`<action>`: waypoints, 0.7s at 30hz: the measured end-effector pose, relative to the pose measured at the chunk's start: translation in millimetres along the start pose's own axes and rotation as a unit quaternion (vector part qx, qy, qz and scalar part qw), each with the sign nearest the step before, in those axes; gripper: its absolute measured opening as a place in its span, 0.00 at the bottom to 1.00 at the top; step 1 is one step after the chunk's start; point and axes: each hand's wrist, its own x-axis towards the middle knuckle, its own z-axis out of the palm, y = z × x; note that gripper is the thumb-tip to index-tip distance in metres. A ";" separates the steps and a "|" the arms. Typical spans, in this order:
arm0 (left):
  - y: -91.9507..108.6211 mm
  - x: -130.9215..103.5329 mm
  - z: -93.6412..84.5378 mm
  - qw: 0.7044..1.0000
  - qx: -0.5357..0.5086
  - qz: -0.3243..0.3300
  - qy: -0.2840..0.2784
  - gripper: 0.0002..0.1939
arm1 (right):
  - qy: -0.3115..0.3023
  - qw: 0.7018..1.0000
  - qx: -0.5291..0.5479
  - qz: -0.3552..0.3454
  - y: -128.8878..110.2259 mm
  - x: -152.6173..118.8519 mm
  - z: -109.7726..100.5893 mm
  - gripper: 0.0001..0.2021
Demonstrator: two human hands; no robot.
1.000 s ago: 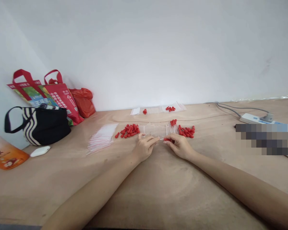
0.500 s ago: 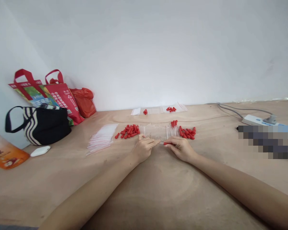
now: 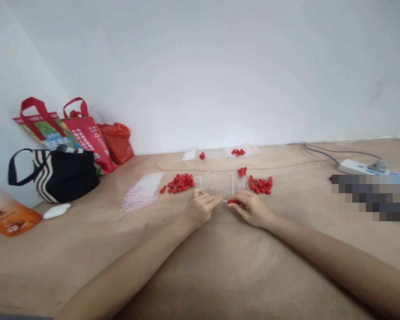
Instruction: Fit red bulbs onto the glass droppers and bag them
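Note:
My right hand [image 3: 252,209] pinches a red rubber dropper bulb [image 3: 234,202], its fingers closed round it. My left hand [image 3: 200,208] is closed on a thin clear dropper tube [image 3: 224,202]; most of the tube is hidden by the fingers. Tube and bulb lie in one line between my hands, end to end. Just beyond them is a row of clear dropper tubes [image 3: 216,183], narrow tips towards me. Several droppers with red bulbs [image 3: 242,171] rest at the row's right end. Loose red bulbs lie in a left pile [image 3: 180,183] and a right pile [image 3: 262,186].
A fan of clear zip bags [image 3: 142,193] lies left of the bulbs. Along the wall is a filled bag [image 3: 216,154] with tubes and bulbs. A black bag [image 3: 70,173], a white case [image 3: 56,210] and an orange pouch [image 3: 10,213] stand left; a power strip [image 3: 356,167] lies right.
The red bulb shows more between my right fingers, and a short piece of the tube is now seen beside it. Both hands stay nearly in place.

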 end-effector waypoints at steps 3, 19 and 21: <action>1.5 1.5 0.5 1.000 -0.013 0.002 0.007 0.17 | -0.007 0.999 -0.030 -0.014 2.6 -0.3 1.0 0.07; 3.2 5.7 3.4 1.000 0.004 0.024 -0.017 0.14 | -0.064 0.988 -0.117 -0.078 7.1 2.6 4.0 0.11; 2.7 5.2 4.0 1.000 0.003 0.022 -0.012 0.15 | -0.057 0.990 -0.105 -0.075 8.4 2.4 4.4 0.12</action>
